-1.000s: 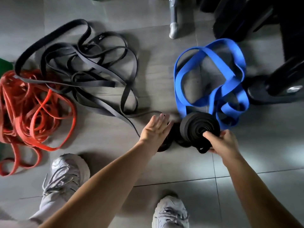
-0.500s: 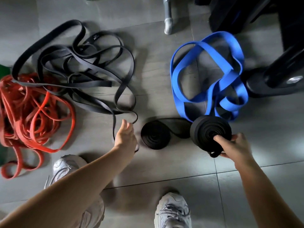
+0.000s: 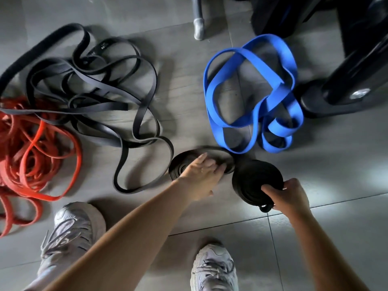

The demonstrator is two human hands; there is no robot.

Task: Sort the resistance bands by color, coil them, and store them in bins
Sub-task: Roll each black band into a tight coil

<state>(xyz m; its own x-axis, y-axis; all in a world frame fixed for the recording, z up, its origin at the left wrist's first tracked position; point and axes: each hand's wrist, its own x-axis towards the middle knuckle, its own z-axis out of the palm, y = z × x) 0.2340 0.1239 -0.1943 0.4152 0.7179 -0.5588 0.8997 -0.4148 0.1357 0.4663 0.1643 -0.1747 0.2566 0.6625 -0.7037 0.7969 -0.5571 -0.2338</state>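
head: left hand [image 3: 202, 177] onto floor coil [image 3: 178, 167]; right hand [image 3: 288, 194] grips roll [image 3: 255, 177]

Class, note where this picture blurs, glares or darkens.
Head view: motion blur smears the left hand and the black coiled band beneath it; light glares off grey floor tiles beside the right hand gripping a rolled black band; black equipment is shadowed.

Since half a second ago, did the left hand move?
Yes. The left hand went right, from beside the flat black coil onto it.

Gym floor: resistance bands [image 3: 252, 95], black machine bases [image 3: 336, 101].
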